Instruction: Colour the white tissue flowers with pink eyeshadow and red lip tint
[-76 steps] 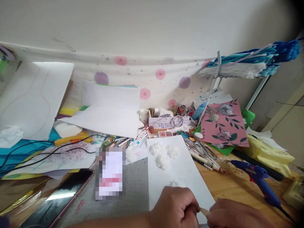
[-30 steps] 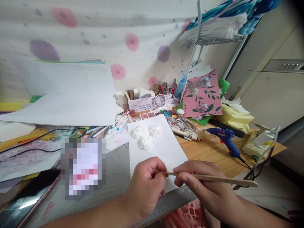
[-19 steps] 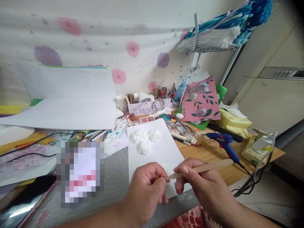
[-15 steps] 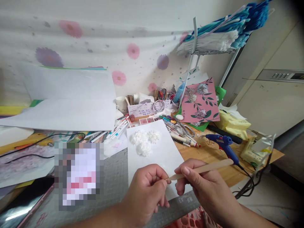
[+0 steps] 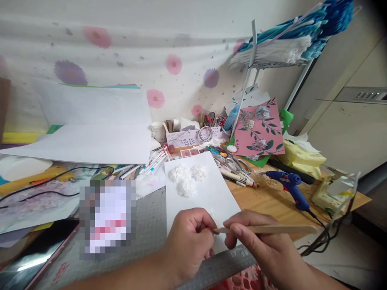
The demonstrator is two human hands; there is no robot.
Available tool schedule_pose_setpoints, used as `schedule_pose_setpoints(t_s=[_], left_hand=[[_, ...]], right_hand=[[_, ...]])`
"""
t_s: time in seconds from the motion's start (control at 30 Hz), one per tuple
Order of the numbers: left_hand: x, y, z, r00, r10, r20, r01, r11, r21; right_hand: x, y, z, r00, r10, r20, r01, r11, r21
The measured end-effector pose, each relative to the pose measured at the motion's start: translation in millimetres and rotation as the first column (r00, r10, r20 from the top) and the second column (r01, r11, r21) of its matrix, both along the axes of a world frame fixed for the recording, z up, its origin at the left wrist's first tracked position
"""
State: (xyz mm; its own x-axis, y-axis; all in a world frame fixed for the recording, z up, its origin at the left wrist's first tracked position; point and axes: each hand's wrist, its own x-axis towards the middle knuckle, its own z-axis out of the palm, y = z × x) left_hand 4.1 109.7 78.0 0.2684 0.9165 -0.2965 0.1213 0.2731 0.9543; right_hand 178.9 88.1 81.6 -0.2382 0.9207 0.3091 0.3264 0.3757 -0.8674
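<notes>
The right hand (image 5: 260, 246) is closed around a wooden stick (image 5: 272, 229), pinching it between thumb and fingers near its thin end. The stick lies almost level and its broad end points away to the right. The left hand (image 5: 189, 241) is curled into a loose fist, with thumb and forefinger pinched together right at the stick's thin tip. Whether anything small sits between those fingers cannot be told.

Both hands hover over the near edge of a white sheet (image 5: 211, 197), which lies partly on a grey cutting mat (image 5: 151, 219). A clump of white fluff (image 5: 187, 179) rests on the far end of the sheet.

Just right of the sheet, on the bare wooden table (image 5: 266, 199), lie scissors (image 5: 238, 163), and further right a blue glue gun (image 5: 290, 186). Behind the glue gun a pink flowered card (image 5: 258, 129) leans up, well to the right of the sheet's far end. At the sheet's far left corner is a scatter of pens (image 5: 154, 159). A paper cup (image 5: 159, 129) stands beyond the sheet. Well to the left of the sheet lie a yellow glue gun (image 5: 45, 173) and, nearer, a phone (image 5: 36, 257).
</notes>
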Motion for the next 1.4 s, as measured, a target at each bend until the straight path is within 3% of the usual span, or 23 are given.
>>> schedule_pose_setpoints(t_s=[0.13,0.23,0.43,0.53,0.73,0.8,0.9,1.0,1.13,1.23,1.4], left_hand=[[0,0,1.1,0.996,-0.036,0.075,0.042,0.996,-0.08],[-1,0,-1.2,0.992,-0.069,0.11,0.079,0.993,-0.086],[1,0,2.4,0.997,-0.003,0.073,0.008,0.998,-0.068],[3,0,6.9,0.994,0.028,0.11,-0.024,0.999,-0.039],[0,0,-4.2,0.976,-0.023,0.216,0.036,0.998,-0.057],[-1,0,-8.3,0.961,-0.062,0.269,0.08,0.995,-0.054],[-2,1,-9.7,0.95,-0.094,0.298,0.114,0.992,-0.048],[-1,1,-8.1,0.962,-0.058,0.268,0.076,0.995,-0.057],[0,0,-6.3,0.974,0.008,0.227,0.01,0.997,-0.078],[1,-1,-4.4,0.97,0.025,0.241,0.002,0.994,-0.108],[3,-2,0.5,0.932,0.071,0.356,-0.018,0.989,-0.15]], right_hand=[[-2,5,-2.3,0.976,-0.09,-0.196,0.048,0.977,-0.209],[-2,6,-2.5,0.965,-0.097,-0.244,0.036,0.969,-0.243],[-1,0,-0.1,1.0,-0.005,0.03,0.004,0.999,0.05],[-1,0,-1.6,0.995,0.025,0.092,-0.034,0.994,0.102],[-5,2,-2.9,0.973,-0.095,-0.211,0.05,0.976,-0.21],[-5,3,-3.8,0.959,-0.116,-0.259,0.05,0.968,-0.247],[-2,4,-4.3,0.966,-0.115,-0.231,0.075,0.982,-0.173],[2,4,-1.1,0.998,-0.034,-0.048,0.037,0.998,0.052],[5,2,4.0,0.976,0.078,0.204,-0.146,0.929,0.339],[6,2,2.1,0.972,0.092,0.214,-0.167,0.918,0.361],[6,0,-5.6,0.997,0.047,0.054,-0.058,0.972,0.229]])
